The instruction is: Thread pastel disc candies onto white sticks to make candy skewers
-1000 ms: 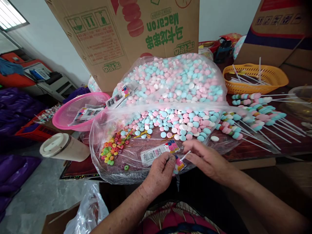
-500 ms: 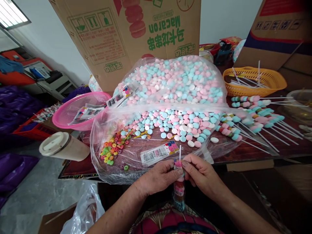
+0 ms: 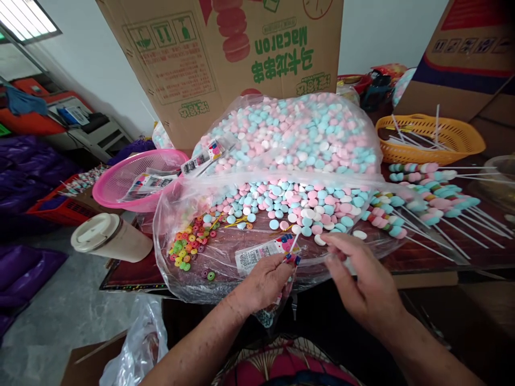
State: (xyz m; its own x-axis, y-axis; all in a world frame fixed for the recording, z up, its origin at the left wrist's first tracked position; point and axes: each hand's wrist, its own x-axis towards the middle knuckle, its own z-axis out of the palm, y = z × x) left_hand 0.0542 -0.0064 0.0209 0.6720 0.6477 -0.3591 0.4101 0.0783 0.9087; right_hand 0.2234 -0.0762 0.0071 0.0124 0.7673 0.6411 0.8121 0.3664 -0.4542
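My left hand (image 3: 270, 280) is closed around the neck of a wrapped candy skewer (image 3: 266, 317). Its white stick pokes up past my thumb, and the candy end hangs down in a clear printed wrapper, partly hidden by the hand. My right hand (image 3: 364, 284) is off the skewer, fingers apart and thumb spread, above the table edge with nothing visible in it. Just beyond my left hand a flat printed wrapper (image 3: 257, 256) lies on the clear plastic bag. Pink, blue and white candies (image 3: 289, 206) spill from the bag's mouth, with small coloured candy rings (image 3: 189, 244) at their left.
Finished-looking candy skewers (image 3: 438, 201) lie at the right below a yellow basket (image 3: 462, 142) holding sticks. A pink basket (image 3: 120, 201) with wrappers and a lidded cup (image 3: 132, 241) stand left. Behind rises a large cardboard box (image 3: 225, 69). A few gold ties (image 3: 238, 221) lie among the candies.
My right hand has let go of the skewer's neck and moved right, its fingers opening. My left hand keeps its hold, and the skewer has tilted, its lower end swinging left.
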